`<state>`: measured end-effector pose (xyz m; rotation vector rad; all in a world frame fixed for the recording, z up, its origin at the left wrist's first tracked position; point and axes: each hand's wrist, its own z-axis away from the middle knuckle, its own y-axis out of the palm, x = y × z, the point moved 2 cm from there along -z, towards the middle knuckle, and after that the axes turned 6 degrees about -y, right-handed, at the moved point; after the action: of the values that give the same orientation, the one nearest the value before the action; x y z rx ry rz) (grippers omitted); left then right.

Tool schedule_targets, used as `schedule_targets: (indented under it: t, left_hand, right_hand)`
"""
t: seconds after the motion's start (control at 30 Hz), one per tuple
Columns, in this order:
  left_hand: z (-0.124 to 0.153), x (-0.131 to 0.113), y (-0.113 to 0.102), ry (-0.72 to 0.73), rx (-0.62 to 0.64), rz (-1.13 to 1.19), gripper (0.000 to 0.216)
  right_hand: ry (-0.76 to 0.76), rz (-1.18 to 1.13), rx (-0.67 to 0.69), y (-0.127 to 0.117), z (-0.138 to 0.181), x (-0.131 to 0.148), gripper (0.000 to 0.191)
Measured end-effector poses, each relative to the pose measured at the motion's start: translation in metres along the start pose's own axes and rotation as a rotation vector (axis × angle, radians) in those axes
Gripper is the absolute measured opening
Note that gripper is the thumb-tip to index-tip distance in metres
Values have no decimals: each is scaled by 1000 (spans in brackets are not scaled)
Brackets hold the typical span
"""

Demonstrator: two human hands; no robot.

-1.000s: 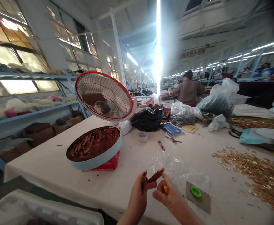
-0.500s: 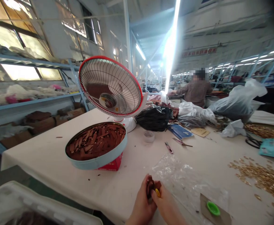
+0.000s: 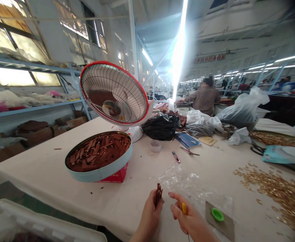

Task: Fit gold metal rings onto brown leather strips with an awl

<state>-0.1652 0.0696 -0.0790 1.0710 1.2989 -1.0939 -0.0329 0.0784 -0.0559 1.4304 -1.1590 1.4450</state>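
My left hand (image 3: 151, 210) is closed around several small brown strips (image 3: 158, 195), which look like leather and stand up past the fingertips. To its right, and apart from it, my right hand (image 3: 187, 215) has a yellow-handled tool (image 3: 184, 208) gripped in its curled fingers, index finger stretched out toward the strips. A thin shaft shows below that hand; the tool's exact kind is unclear. Beyond my hands, a round pale-blue tin (image 3: 102, 174) full of similar brown strips (image 3: 99, 151) rests tilted on a red box (image 3: 117, 176).
A fan (image 3: 114, 97) stands behind the tin. Gold rings (image 3: 281, 195) are spread at right, near a green cup (image 3: 217, 214) on a grey card (image 3: 223, 226). Thread snips (image 3: 176, 157), a clear plastic sheet (image 3: 185, 178) and a blue booklet (image 3: 188, 139) lie ahead. A person (image 3: 204, 97) sits beyond.
My right hand has pulled away from my left toward the right, still with the yellow-handled tool. My left hand keeps the brown strips. The view has turned slightly right.
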Motion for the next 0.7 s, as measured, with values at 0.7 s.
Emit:
schedule_targets:
  t: [0.7]
  left_hand:
    - [73,-59,95,-447,147,506,47]
  right_hand:
    - [-94,-102,-244,-122,83,65,27]
